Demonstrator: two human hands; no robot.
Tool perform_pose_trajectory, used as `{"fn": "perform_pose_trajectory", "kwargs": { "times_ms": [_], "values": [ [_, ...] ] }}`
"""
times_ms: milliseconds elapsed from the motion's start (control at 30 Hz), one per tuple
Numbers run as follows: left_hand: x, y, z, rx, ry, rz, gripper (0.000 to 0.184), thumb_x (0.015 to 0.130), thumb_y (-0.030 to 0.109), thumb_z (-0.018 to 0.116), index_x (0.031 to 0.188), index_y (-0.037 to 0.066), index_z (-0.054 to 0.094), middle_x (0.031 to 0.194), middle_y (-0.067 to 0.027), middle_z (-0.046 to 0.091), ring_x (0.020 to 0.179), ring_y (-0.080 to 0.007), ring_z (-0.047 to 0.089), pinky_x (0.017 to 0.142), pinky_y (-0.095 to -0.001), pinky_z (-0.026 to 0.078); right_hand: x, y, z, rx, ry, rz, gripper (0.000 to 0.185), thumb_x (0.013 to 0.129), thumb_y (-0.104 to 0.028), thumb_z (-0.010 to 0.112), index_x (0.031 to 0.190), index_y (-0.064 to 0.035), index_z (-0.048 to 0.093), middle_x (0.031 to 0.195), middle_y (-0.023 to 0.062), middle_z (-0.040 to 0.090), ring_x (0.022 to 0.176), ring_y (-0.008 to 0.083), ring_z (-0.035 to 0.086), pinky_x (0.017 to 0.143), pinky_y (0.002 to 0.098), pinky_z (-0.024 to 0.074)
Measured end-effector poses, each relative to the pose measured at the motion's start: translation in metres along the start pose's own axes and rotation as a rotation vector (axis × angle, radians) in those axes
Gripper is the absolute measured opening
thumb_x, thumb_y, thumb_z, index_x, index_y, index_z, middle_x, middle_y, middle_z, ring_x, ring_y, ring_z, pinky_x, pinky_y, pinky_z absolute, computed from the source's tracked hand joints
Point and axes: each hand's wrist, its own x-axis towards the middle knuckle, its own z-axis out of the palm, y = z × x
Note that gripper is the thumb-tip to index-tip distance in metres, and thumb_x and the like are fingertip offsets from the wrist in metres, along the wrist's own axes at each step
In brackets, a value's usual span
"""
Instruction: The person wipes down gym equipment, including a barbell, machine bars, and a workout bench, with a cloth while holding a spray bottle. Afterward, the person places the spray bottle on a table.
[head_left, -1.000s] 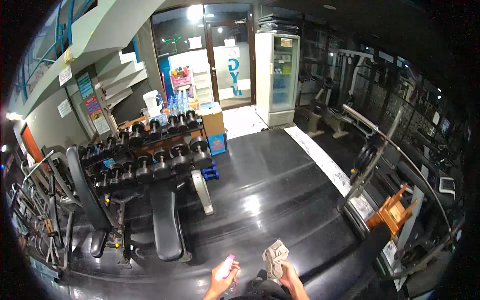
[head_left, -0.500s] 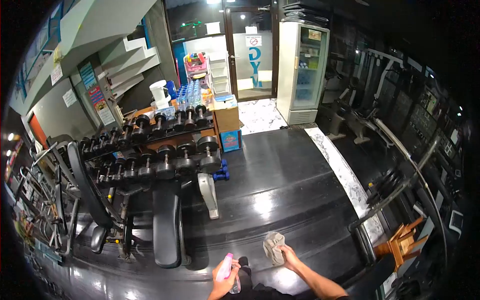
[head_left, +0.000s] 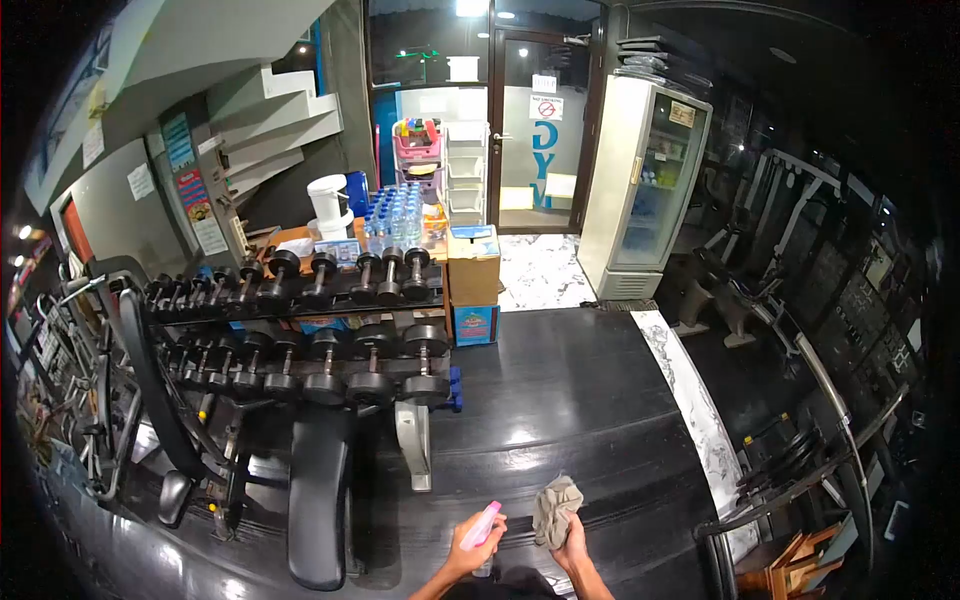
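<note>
A spray bottle (head_left: 481, 526) with a pink top is gripped in my left hand (head_left: 470, 552), its clear lower part showing just below the fingers. My right hand (head_left: 574, 552) holds a crumpled grey-beige cloth (head_left: 556, 508) by its lower right side. The cloth hangs a short way to the right of the bottle, and the two do not touch. Both hands are in front of my body, above the black floor (head_left: 500, 410).
A two-tier dumbbell rack (head_left: 300, 312) and a black padded bench (head_left: 318, 500) stand on the left. Ahead are water bottles (head_left: 395, 215), cardboard boxes (head_left: 473, 275), a glass door (head_left: 535, 130) and a drinks fridge (head_left: 645, 190). Metal gym equipment (head_left: 830, 380) and a wooden stool (head_left: 795, 570) are at right.
The view has lifted and moved nearer the rack and door. My hands are closer together, the right one turned more upright with the cloth. Both still hold the same things.
</note>
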Motion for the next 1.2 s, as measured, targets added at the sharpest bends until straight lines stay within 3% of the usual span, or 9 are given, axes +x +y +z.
{"fn": "perform_pose_trajectory", "kwargs": {
  "times_ms": [233,300,467,567,667,767,900,1000,1200],
  "values": [
    [0.102,-0.020,-0.005,-0.011,-0.114,0.084,0.017,0.087,0.002,0.061,0.104,0.001,0.063,0.084,-0.0042,0.065,0.057,-0.0068,0.057,0.051,-0.0229,0.046,0.084,-0.029,0.026,0.112,0.046,-0.024,0.040,0.095,-0.033,0.043,0.126,-0.0090,0.054,0.118,0.0057,0.062,0.107,0.0224,0.060,0.092,0.0378,0.0485],
    [0.134,-0.021,-0.013,0.063,-0.073,0.269,0.017,0.086,0.002,0.061,0.103,0.000,0.064,0.085,-0.0048,0.066,0.058,-0.0069,0.058,0.053,-0.0229,0.047,0.113,-0.032,0.034,0.119,0.013,-0.032,0.041,0.095,-0.034,0.043,0.126,-0.0092,0.053,0.119,0.0056,0.062,0.107,0.0225,0.060,0.093,0.0376,0.0481],
    [0.205,-0.028,-0.041,-0.061,0.080,0.034,0.018,0.086,0.000,0.061,0.105,-0.001,0.062,0.082,-0.0039,0.065,0.057,-0.0072,0.057,0.051,-0.0223,0.046,0.188,-0.059,0.070,0.151,-0.025,-0.045,0.042,0.095,-0.032,0.039,0.125,-0.0086,0.056,0.121,0.0040,0.063,0.107,0.0201,0.060,0.091,0.0327,0.0491],
    [0.258,-0.042,-0.053,-0.018,0.172,0.017,0.018,0.087,0.001,0.062,0.104,0.000,0.061,0.083,-0.0042,0.065,0.057,-0.0064,0.057,0.051,-0.0225,0.047,0.251,-0.080,0.073,0.165,-0.004,-0.016,0.045,0.095,-0.035,0.037,0.128,-0.0092,0.053,0.123,0.0051,0.061,0.109,0.0224,0.059,0.093,0.0398,0.0487],
    [0.318,-0.048,-0.051,0.088,0.240,-0.060,0.017,0.087,0.001,0.062,0.104,0.001,0.062,0.085,-0.0039,0.064,0.058,-0.0060,0.057,0.052,-0.0219,0.047,0.310,-0.111,0.089,0.028,-0.029,-0.004,0.049,0.097,-0.041,0.031,0.133,-0.0122,0.048,0.127,0.0063,0.057,0.113,0.0269,0.056,0.095,0.0564,0.0447],
    [0.371,-0.054,-0.044,0.075,0.252,-0.054,0.017,0.087,0.001,0.062,0.104,0.002,0.062,0.086,-0.0035,0.064,0.061,-0.0064,0.057,0.052,-0.0220,0.047,0.363,-0.150,0.107,0.129,-0.054,0.017,0.049,0.098,-0.039,0.033,0.132,-0.0060,0.047,0.126,0.0107,0.056,0.113,0.0281,0.055,0.095,0.0491,0.0473],
    [0.434,-0.054,-0.035,0.040,0.294,-0.029,0.020,0.087,0.001,0.062,0.107,0.001,0.061,0.084,-0.0038,0.063,0.063,-0.0063,0.057,0.053,-0.0221,0.049,0.444,-0.186,0.090,-0.017,-0.064,0.073,0.044,0.098,-0.036,0.039,0.132,-0.0091,0.047,0.126,0.0063,0.057,0.110,0.0238,0.057,0.098,0.0443,0.0458],
    [0.480,-0.065,-0.029,-0.006,0.333,0.004,0.020,0.087,0.000,0.062,0.107,0.000,0.060,0.085,-0.0040,0.063,0.063,-0.0058,0.056,0.053,-0.0218,0.048,0.484,-0.219,0.118,-0.150,-0.068,-0.044,0.042,0.097,-0.035,0.045,0.130,-0.0081,0.049,0.121,0.0056,0.059,0.108,0.0227,0.058,0.092,0.0390,0.0467],
    [0.575,-0.078,-0.033,-0.090,0.366,0.008,0.018,0.087,-0.001,0.062,0.105,0.000,0.061,0.087,-0.0041,0.063,0.059,-0.0056,0.056,0.051,-0.0204,0.046,0.568,-0.237,0.132,-0.035,-0.106,0.082,0.041,0.099,-0.027,0.045,0.134,-0.0064,0.044,0.127,0.0076,0.056,0.114,0.0235,0.055,0.094,0.0412,0.0457]
  ]
}}
